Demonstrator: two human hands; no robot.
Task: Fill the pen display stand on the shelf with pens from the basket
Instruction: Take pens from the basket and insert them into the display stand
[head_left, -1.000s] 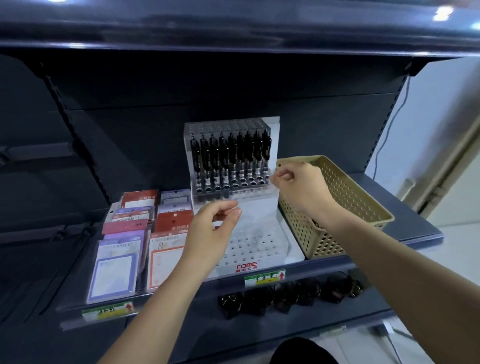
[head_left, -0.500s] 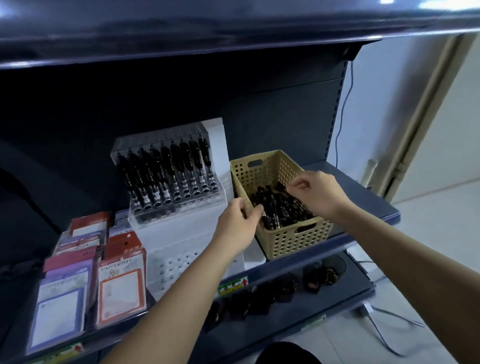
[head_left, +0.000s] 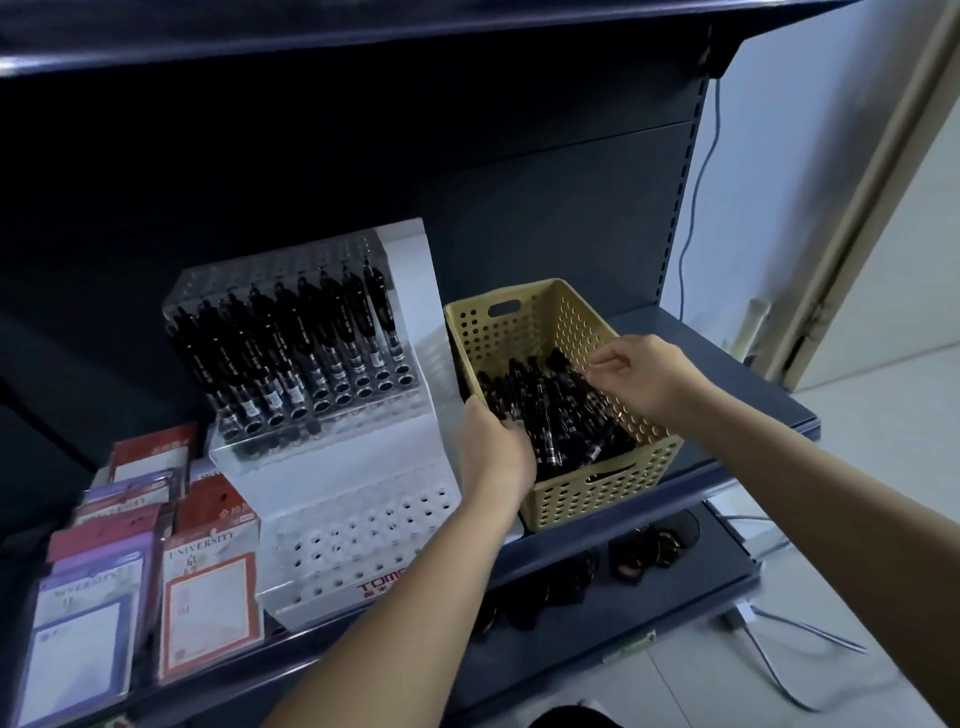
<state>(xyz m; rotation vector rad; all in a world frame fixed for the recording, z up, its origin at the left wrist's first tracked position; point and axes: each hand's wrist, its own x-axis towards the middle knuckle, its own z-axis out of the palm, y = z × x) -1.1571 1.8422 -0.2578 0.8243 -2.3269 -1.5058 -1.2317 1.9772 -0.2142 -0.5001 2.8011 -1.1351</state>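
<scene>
Tan basket sits on shelf, just right of pen display stand; black pens piled inside. Left hand reaches over the basket's left wall, fingertips among the pens. Right hand hovers above the pile, thumb and forefinger close together. Cannot tell whether either hand grips a pen.

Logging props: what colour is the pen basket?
The basket is tan yellow; head view shows it.

Both bare arms reach forward. The left hand is lower, fingers bent down and partly hidden. The right hand is higher, thumb and fingertips close together.
</scene>
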